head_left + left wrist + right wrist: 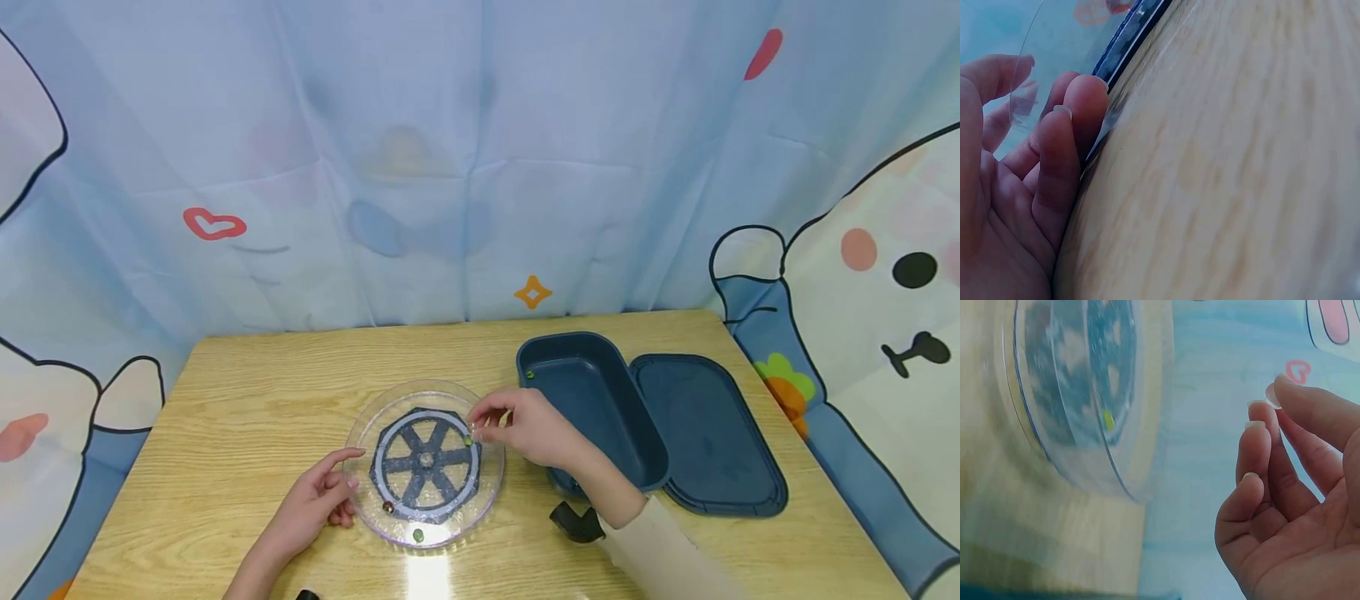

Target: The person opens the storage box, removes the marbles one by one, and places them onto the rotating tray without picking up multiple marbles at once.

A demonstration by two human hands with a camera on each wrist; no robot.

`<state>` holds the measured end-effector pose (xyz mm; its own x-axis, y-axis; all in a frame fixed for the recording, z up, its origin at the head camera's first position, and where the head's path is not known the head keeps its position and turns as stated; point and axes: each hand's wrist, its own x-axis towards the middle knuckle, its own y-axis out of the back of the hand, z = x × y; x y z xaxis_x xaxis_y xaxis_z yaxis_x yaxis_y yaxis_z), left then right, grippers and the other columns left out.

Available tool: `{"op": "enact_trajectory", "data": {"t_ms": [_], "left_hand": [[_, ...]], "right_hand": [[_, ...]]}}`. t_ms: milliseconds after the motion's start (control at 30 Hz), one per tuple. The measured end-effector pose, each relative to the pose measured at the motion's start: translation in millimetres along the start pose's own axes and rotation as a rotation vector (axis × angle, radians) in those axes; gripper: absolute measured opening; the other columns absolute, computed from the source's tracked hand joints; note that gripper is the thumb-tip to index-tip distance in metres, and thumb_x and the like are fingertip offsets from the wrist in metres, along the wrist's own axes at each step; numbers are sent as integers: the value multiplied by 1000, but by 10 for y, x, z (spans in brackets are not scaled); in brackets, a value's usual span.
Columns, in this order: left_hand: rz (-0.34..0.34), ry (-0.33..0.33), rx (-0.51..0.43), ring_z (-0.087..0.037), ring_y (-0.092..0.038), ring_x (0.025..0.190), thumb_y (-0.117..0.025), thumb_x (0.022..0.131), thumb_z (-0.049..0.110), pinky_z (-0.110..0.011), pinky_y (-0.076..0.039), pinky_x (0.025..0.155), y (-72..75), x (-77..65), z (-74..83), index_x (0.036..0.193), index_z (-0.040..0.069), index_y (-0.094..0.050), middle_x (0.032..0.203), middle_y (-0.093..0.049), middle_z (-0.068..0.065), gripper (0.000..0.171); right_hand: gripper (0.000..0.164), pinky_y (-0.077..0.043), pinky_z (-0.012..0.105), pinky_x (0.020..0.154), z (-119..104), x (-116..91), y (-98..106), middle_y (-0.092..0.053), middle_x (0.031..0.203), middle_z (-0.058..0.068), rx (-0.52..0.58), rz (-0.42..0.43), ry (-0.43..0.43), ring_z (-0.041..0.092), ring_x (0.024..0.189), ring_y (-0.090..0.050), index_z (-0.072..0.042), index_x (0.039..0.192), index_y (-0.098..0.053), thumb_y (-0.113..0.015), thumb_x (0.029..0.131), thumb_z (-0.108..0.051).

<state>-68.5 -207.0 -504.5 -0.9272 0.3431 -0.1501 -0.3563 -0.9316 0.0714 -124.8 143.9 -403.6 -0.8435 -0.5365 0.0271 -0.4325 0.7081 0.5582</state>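
A clear round dish [487, 500] stands on the table, with a dark six-spoked shape showing in its middle. My left hand [311, 504] holds its left rim; in the left wrist view, finger ends [1088, 106] curl low against its edge. Above the dish's right side, my right hand [525, 425] pinches a tiny clear round piece [1272, 395], which looks like a glass marble, between thumb and finger. A green marble [468, 441] lies in the dish just below those fingertips. A second green marble [417, 535] and a brown marble [387, 507] sit near its front.
Right of the dish stands a dark blue box [652, 446] with a green marble [529, 374] inside at the far left. Its flat blue lid [720, 433] lies against the box's right side. A patterned blue curtain [420, 167] hangs behind the wooden table [285, 375].
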Motion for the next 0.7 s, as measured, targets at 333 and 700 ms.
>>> {"op": "enact_trajectory", "data": {"t_ms": [333, 700], "left_hand": [[6, 3, -1, -18, -63, 63, -59, 102, 19, -34, -59, 58, -10, -5, 10, 147, 3, -42, 77, -61, -16, 50], [12, 2, 1, -19, -63, 64, -59, 102, 18, -34, -59, 58, -19, -11, 5, 148, 4, -42, 78, -61, -17, 51]], "right_hand": [[13, -50, 28, 65, -9, -8, -346, -66, 86, -9, 74, -113, 29, 10, 76, -59, -11, 104, -75, -73, 92, -14], [14, -53, 28, 68, 12, -37, -472, -67, 90, -7, 105, -142, 23, 9, 80, -60, -7, 104, -75, -75, 91, -13]]}}
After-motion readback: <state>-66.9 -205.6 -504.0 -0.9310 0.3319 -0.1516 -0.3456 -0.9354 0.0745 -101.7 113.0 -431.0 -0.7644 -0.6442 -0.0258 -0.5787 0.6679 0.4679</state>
